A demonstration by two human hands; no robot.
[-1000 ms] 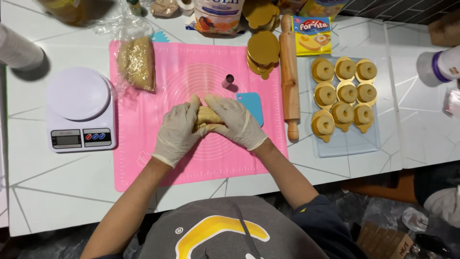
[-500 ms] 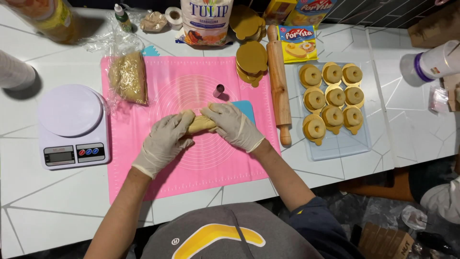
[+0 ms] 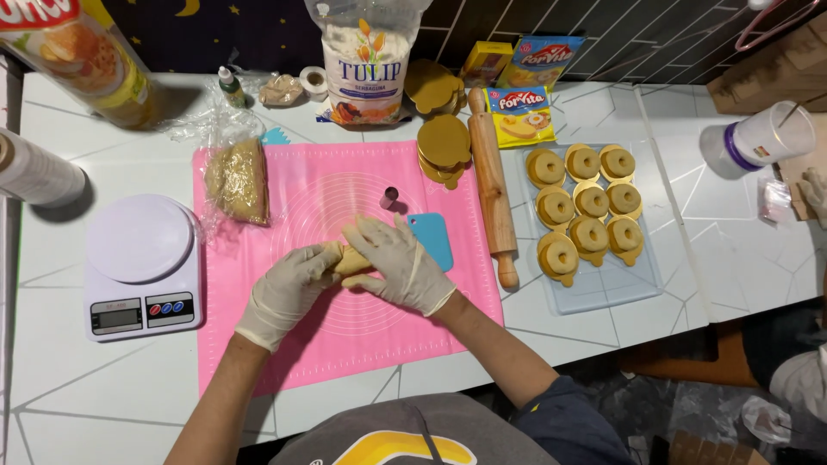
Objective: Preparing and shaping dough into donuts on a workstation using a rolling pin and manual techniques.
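Dough lump (image 3: pixel 351 259), tan and soft-looking, sits over the pink mat (image 3: pixel 336 344), clasped between gloved left hand (image 3: pixel 289 291) and right hand (image 3: pixel 398 263), mostly hidden by their fingers.

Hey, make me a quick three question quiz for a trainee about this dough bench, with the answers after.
1. True or false: both gloved hands, left hand and right hand, press the tan lump of dough over the pink silicone mat.
2. Which lies nearer the right hand: A, the blue plastic scraper, or B, the white kitchen scale?
3. Fill in: the wooden rolling pin lies between the mat and the clear tray of ring-shaped ____.

Key: 1 true; 2 A; 3 pastries.
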